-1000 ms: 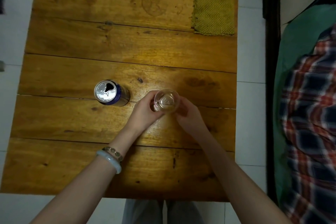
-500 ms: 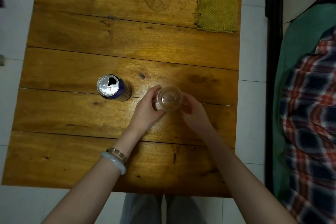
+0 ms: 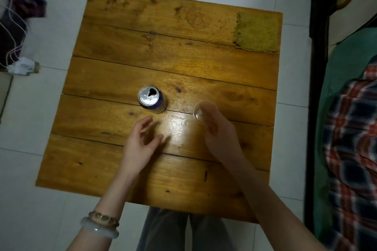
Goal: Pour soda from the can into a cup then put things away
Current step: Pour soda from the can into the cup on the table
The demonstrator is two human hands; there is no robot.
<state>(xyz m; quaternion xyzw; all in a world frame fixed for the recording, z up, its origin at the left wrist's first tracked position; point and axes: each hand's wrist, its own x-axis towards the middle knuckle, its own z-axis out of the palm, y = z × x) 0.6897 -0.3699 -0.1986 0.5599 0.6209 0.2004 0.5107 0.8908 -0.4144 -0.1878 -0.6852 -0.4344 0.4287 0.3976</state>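
Seen from above: the can (image 3: 151, 98), silver-topped with a dark open mouth and a blue wall, stands upright near the middle of your wooden table (image 3: 81, 159). To its right, apart from it, the small clear cup (image 3: 200, 111) is upright in your right hand (image 3: 221, 138), fingers curled round its near side. Your left hand (image 3: 142, 142) hovers near the can, fingers loosely spread, holding nothing.

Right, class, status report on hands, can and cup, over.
Left hand open, short of can. Right hand grips cup. Can upright, opened. Nothing between.
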